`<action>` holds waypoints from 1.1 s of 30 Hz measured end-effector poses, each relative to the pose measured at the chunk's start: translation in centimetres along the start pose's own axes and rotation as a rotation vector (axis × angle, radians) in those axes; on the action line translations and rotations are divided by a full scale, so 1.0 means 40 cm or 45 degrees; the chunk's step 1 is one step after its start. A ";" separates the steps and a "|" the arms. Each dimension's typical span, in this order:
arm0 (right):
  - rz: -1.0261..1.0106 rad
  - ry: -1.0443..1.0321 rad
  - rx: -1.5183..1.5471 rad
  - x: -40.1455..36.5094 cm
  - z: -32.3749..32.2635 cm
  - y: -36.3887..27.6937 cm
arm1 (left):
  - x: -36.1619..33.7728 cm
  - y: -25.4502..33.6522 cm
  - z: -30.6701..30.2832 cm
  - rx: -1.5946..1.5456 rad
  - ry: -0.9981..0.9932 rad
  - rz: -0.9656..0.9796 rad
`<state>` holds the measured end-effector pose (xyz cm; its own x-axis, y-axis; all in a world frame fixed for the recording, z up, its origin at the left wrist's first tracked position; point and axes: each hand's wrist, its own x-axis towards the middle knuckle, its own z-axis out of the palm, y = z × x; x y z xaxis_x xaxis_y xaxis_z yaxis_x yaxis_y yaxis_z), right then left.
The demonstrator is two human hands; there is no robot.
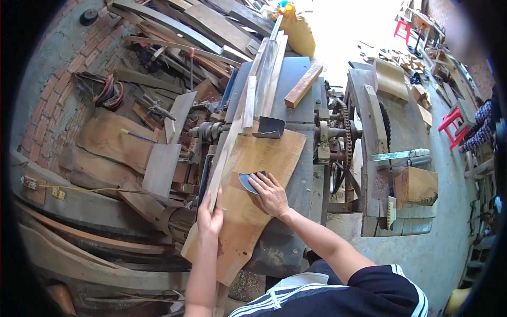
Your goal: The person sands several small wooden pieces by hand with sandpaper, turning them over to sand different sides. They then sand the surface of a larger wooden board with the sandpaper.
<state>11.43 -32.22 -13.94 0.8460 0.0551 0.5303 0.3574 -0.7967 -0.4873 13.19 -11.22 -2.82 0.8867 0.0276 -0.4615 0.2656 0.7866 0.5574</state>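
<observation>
A wide, light-brown wooden board lies on the metal bed of a woodworking machine. Flat against its face, my right hand presses a dark piece of sandpaper, whose curved edge sticks out left of the fingers. My left hand is closed around the near end of a long thin wooden strip along the board's left side; the palm side is partly hidden. A second, curled sheet of sandpaper rests at the board's far end.
A short wooden block lies on the machine bed. To the right, a saw table carries a wood block, a handsaw and a brush. Exposed gears sit between. Planks pile up at the left and back.
</observation>
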 end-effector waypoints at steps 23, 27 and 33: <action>0.095 -0.057 0.156 -0.006 -0.001 0.015 | 0.864 -0.220 0.415 2.781 -0.175 0.733; 0.099 0.016 0.151 -0.007 0.012 0.014 | 0.882 -0.182 0.426 2.580 -0.349 0.743; 0.060 0.093 0.154 -0.011 0.013 0.020 | 0.825 -0.194 0.380 2.267 -0.574 1.292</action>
<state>11.53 -32.56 -14.92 0.8334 -0.0283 0.5520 0.3668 -0.7189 -0.5905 46.15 -25.79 -11.89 0.8552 -0.3660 0.3669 -0.5106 -0.7162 0.4757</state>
